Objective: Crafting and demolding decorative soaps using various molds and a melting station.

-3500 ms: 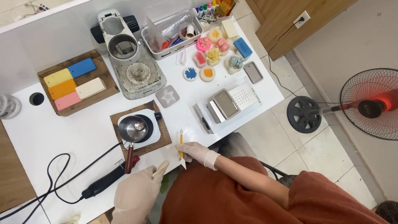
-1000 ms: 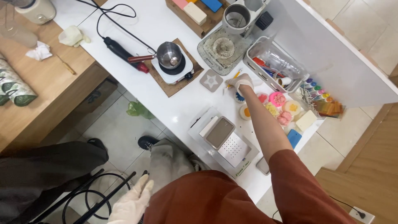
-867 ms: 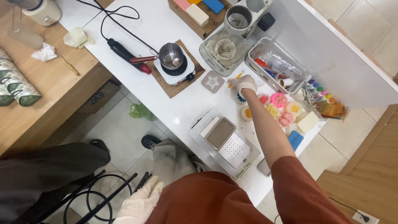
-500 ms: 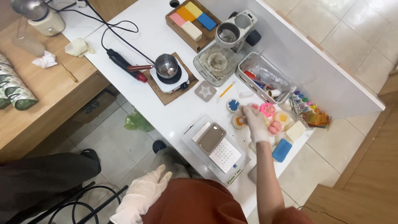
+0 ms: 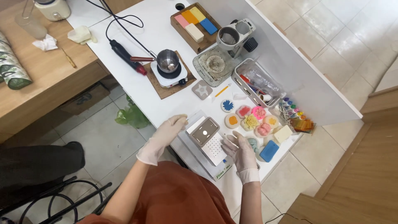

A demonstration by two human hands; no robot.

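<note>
- The left hand (image 5: 170, 126), gloved, has its fingers loosely spread and its fingertips touching the left end of a small scale (image 5: 206, 139) at the near edge of the white bench (image 5: 145, 37); it pinches nothing.
- The right hand (image 5: 240, 151), also gloved, is open with its fingers spread, just beside the right side of the scale; I cannot tell whether it touches it.
- The scale sits on a white sheet (image 5: 219, 172) that hangs slightly over the near edge of the bench.
- Just beyond the right hand lies a cluster of round coloured wax pieces (image 5: 251, 121), with a blue block (image 5: 269, 150) and a cream block (image 5: 283, 133) near the right corner.
- A yellow pencil (image 5: 222, 90) lies beside a small grey star mould (image 5: 202, 89), towards the middle of the bench.
- A small metal pot (image 5: 167, 61) stands on a white hot plate (image 5: 168, 76), which rests on a brown mat.
- A black and red heat tool (image 5: 124, 54) lies to the left of the pot, its cord running to the far edge.
- A wooden tray of coloured bars (image 5: 195, 21) sits by the far edge.
- A clear bin (image 5: 259, 85) holding small tools stands against the back panel.
</note>
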